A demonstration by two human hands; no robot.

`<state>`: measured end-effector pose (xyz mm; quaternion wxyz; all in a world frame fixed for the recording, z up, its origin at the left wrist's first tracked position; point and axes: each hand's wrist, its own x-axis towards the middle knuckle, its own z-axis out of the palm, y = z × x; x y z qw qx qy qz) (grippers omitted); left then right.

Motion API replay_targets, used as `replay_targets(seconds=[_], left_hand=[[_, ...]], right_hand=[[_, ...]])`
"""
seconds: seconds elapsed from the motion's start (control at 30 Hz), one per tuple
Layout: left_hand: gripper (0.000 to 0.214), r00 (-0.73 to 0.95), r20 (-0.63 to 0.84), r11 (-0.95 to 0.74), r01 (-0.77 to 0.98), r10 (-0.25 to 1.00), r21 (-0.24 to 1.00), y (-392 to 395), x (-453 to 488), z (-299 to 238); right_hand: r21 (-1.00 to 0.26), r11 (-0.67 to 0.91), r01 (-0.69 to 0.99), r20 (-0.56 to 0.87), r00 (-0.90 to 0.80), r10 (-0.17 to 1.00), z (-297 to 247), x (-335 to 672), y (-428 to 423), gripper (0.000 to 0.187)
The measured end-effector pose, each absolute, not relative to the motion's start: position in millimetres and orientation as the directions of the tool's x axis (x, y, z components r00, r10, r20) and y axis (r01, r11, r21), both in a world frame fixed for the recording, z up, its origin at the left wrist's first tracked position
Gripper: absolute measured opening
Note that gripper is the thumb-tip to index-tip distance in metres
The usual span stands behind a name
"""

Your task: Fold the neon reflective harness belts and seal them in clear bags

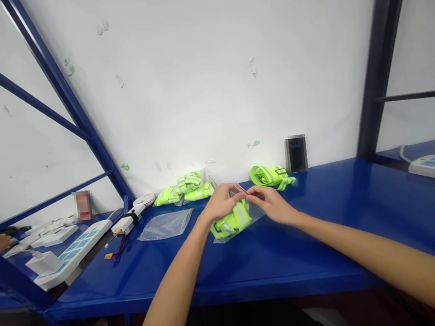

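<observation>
Bagged yellow-green bundle (232, 222), one.
My left hand (221, 202) and right hand (271, 204) pinch its mouth (241, 189); flat bag (165, 226), nine o'clock; rolled bundle (266, 177), two.

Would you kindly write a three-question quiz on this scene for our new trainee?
1. True or false: the flat bag lies to the left of the filled bag.
2. Fill in the gap: the roll beyond the right hand is ____ with grey bands.
3. How many hands touch the filled bag, and at which part?

Key:
1. True.
2. Yellow-green.
3. Two: the left hand and the right hand, with fingers close together at its top edge.
</observation>
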<state>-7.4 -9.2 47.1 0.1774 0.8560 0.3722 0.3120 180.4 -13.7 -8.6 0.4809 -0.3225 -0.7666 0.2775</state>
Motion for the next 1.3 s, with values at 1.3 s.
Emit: replay_targets(seconds=[1.3], left_hand=[[0.032,0.313,0.657,-0.723,0.402,0.686,0.562,3,1,17]], right_hand=[[-0.384,0.616,0.688,0.593,-0.327,0.735,-16,195,14,0.051]])
